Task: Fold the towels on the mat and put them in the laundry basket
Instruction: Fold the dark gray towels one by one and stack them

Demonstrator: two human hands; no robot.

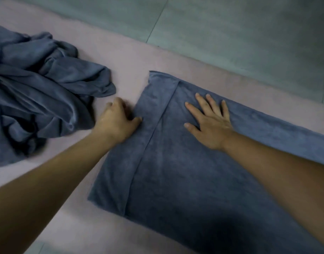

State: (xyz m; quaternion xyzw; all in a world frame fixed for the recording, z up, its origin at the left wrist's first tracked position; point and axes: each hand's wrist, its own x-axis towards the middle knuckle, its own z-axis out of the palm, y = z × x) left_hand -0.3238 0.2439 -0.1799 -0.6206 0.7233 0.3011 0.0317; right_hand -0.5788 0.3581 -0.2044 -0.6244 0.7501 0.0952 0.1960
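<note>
In the head view, we see a blue towel point(176, 171) lying flat on a pink mat point(124, 57). It fills the centre and lower right of the frame and runs out past the right edge. Its top layer is folded over, and the fold's edge runs as a long straight line from the upper middle down towards the lower centre, leaving a narrower strip of the lower layer showing on its left.

The right hand point(210, 123) lies palm down on the folded layer, right of centre, with its fingers point(201, 101) straight and spread; it holds nothing.

The left hand point(115, 121) is at the towel's left edge, just left of centre. Its fingers are curled and its thumb point(137, 119) touches the cloth. The hand is blurred, so we cannot tell whether it grips the edge.

In the upper left and left of the frame, a crumpled heap of blue towels point(38, 88) sits on the mat, near the left hand but apart from the flat towel.

Across the top of the frame, beyond the mat's far edge, we see a grey-green tiled floor point(230, 33).
</note>
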